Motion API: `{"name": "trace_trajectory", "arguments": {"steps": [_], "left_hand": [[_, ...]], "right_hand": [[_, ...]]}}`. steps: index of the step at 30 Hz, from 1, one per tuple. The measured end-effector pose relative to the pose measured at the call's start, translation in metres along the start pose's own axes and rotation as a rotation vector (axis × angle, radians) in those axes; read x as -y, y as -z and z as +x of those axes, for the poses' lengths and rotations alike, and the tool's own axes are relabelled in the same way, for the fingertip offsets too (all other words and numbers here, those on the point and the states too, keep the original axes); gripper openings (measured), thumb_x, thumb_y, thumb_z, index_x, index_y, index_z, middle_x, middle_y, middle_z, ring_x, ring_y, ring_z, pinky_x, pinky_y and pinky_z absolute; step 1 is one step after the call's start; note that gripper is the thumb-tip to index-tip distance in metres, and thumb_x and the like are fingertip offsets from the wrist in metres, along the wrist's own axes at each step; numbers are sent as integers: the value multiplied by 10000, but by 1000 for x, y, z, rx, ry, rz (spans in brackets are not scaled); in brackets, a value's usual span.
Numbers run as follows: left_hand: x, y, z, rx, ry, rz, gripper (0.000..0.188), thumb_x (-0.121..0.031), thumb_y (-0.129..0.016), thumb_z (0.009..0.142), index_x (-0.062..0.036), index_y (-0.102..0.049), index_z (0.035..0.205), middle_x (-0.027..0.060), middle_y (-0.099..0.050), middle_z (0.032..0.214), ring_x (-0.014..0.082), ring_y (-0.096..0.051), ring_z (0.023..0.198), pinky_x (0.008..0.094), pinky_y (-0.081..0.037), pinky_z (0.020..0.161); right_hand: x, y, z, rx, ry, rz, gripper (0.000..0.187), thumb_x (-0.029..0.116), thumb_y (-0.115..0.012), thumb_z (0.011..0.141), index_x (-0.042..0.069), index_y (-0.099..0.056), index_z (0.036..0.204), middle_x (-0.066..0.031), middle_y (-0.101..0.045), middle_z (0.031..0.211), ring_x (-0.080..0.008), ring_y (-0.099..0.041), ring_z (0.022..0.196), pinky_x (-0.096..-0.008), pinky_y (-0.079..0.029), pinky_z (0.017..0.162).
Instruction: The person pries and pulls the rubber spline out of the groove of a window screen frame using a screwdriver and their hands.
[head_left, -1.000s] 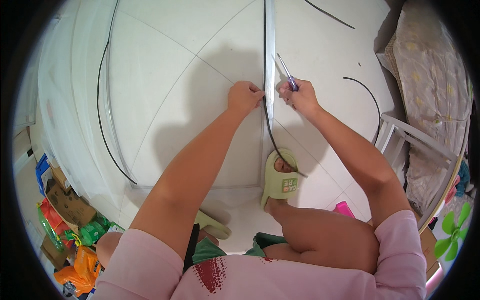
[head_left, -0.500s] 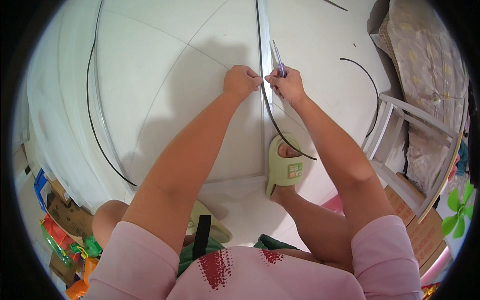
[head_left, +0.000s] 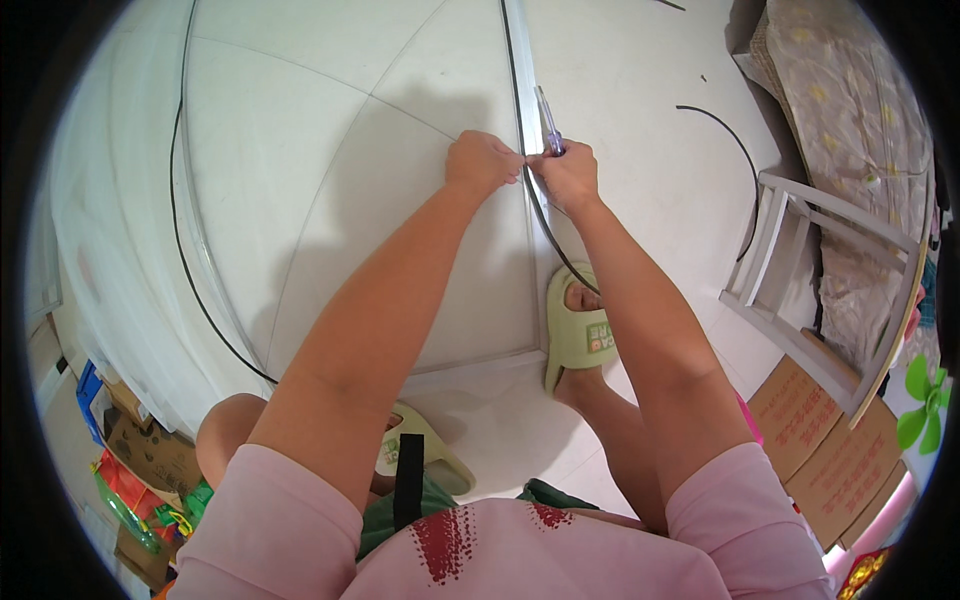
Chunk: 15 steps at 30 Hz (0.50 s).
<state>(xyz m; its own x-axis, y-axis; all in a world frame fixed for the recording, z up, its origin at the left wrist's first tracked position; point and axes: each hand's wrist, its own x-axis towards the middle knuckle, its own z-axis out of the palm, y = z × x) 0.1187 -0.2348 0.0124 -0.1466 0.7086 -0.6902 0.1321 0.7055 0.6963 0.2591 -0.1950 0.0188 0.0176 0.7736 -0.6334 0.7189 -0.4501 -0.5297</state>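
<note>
A long black rubber strip [head_left: 545, 226] runs along the right-hand bar of a white metal frame [head_left: 530, 92], and its near end curves off the bar toward my right foot. My left hand [head_left: 482, 163] is closed, its fingertips pinching at the strip against the bar. Just across the bar, my right hand [head_left: 568, 178] is closed round a small screwdriver [head_left: 549, 122] with a clear and purple handle, pointing away from me. The right fingertips also touch or nearly touch the strip; the exact contact is hidden.
Another black strip [head_left: 178, 205] lies along the frame's left side, beside a white sheer curtain [head_left: 105, 250]. A curved black offcut [head_left: 735, 143] lies on the floor at right, near a grey-white stool [head_left: 775, 240]. Cardboard boxes [head_left: 835, 430] stand at lower right. Green slippers [head_left: 578, 335] are on my feet.
My right hand has shifted slightly left, closer to the bar and my left fingertips. The screwdriver has tilted a little. My left hand stays in place.
</note>
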Motion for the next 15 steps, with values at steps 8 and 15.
{"name": "trace_trajectory", "arguments": {"steps": [8,15], "left_hand": [[17,0,0,-36,-116,43,210,-174,-750,755,15,-659,774,92,-685,693,121,-661,622,236,-513,570],[13,-8,-4,-66,-199,64,91,-129,-654,729,-40,-659,750,84,-684,671,200,-665,640,331,-525,645]], "right_hand": [[-17,17,-12,161,-36,111,193,155,-789,702,22,-657,746,-65,-638,712,-160,-579,678,-307,-474,662],[-53,16,-32,121,36,285,179,108,-757,746,23,-615,679,-13,-557,629,-102,-471,589,-273,-422,580]]}}
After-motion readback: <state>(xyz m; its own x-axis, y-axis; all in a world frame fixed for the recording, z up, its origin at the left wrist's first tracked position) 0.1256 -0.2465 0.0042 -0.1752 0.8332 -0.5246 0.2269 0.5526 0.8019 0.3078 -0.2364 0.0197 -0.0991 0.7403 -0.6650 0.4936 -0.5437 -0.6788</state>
